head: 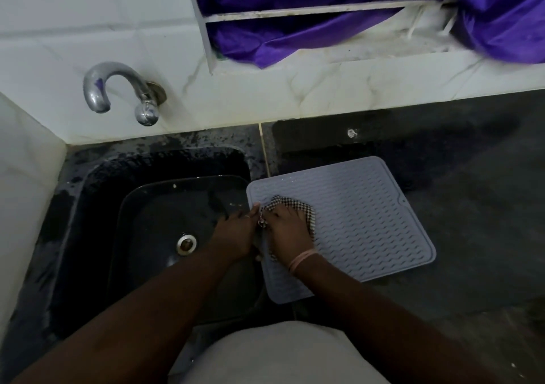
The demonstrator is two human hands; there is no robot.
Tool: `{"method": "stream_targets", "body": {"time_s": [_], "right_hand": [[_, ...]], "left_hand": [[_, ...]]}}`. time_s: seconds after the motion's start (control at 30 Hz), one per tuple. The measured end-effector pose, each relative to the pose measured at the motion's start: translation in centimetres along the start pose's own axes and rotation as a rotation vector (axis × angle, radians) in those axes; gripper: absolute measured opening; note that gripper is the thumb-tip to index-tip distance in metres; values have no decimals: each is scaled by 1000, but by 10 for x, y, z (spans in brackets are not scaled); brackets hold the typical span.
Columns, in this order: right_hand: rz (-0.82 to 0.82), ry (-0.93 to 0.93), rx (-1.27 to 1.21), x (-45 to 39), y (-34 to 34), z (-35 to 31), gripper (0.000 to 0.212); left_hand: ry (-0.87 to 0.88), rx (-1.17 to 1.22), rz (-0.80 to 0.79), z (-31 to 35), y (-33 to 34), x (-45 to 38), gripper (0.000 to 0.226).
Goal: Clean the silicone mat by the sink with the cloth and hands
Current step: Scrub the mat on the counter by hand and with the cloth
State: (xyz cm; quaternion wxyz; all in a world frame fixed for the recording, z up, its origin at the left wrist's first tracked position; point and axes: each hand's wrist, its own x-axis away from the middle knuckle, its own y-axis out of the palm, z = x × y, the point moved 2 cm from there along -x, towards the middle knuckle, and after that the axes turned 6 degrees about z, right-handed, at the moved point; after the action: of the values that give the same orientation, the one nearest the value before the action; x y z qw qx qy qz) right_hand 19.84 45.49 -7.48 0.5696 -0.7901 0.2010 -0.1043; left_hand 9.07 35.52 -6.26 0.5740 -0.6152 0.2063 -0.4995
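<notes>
While apparently empty, sink (88, 206).

Your silicone mat (362, 221) is grey-blue, square with rounded corners and a raised wavy rib pattern. It lies flat just right of the sink (97, 206), its left edge hanging slightly over the sink's rim. Your cloth (287, 203), checked black and white, sits crumpled on the part of the mat nearest the sink.
</notes>
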Motion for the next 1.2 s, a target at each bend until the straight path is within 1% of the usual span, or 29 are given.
{"method": "stream_targets", "body": {"time_s": [0.07,0.13,0.23,0.3,0.37,0.43,0.5,0.53,0.57,0.6,0.63,0.67,0.73,0.77,0.83,0.87,0.9,0.93,0.97,1.03,1.07,1.1,1.13,1.2], "right_hand": [[-53,24,50,-7,6,-3,49],[-84,48,70,0,9,3,49],[-78,60,38,14,9,12,54],[-110,45,14,17,9,11,49],[-165,-21,13,18,4,6,35],[-170,-128,-1,28,-3,6,26],[-155,-235,-122,47,-13,16,20],[-208,-249,-180,57,-19,26,21],[-304,-240,-189,63,-28,35,23],[-400,-206,-149,66,-39,44,24],[-447,-160,-56,64,-48,53,24],[-453,-97,67,58,-57,59,28],[-363,24,293,39,-70,65,36],[-254,83,346,29,-72,66,33],[29,214,311,10,-74,64,20],[138,265,268,4,-73,61,20],[223,284,226,1,-73,54,25],[254,270,180,-2,-65,47,32],[224,222,141,-1,-55,37,38],[46,59,15,10,-22,20,45],[-38,-1,-68,18,-5,17,50],[-90,-26,-114,24,5,17,55],[-91,-36,-125,27,10,20,59],[-129,-33,-153,25,5,27,60]], "left_hand": [[-22,13,12,-1,3,1,134],[-22,26,11,-3,9,3,134],[-6,85,-9,-8,15,0,134],[2,74,-15,-10,14,-3,133],[-6,46,-28,-9,11,-4,131],[-9,27,-43,-5,10,-4,128],[-18,36,-50,-5,12,-3,125],[-18,40,-55,-6,13,-3,124],[-12,40,-59,-6,13,-3,123],[-7,34,-66,-5,13,-4,123],[-7,24,-80,-4,12,-5,123],[-17,11,-92,-2,9,-5,125],[-40,-18,-120,3,4,-6,127],[-46,-27,-131,5,2,-6,125],[-58,5,-129,8,-1,-8,120],[-76,48,-114,9,-5,-8,115],[-99,90,-92,9,-7,-8,110],[-119,113,-58,9,-9,-8,104],[-135,119,-14,11,-10,-7,97],[-169,103,79,16,-4,-3,86],[-179,96,107,19,1,0,86],[-187,89,106,22,5,2,88],[-186,73,93,23,10,3,89],[-178,-25,103,26,12,1,84]]}}
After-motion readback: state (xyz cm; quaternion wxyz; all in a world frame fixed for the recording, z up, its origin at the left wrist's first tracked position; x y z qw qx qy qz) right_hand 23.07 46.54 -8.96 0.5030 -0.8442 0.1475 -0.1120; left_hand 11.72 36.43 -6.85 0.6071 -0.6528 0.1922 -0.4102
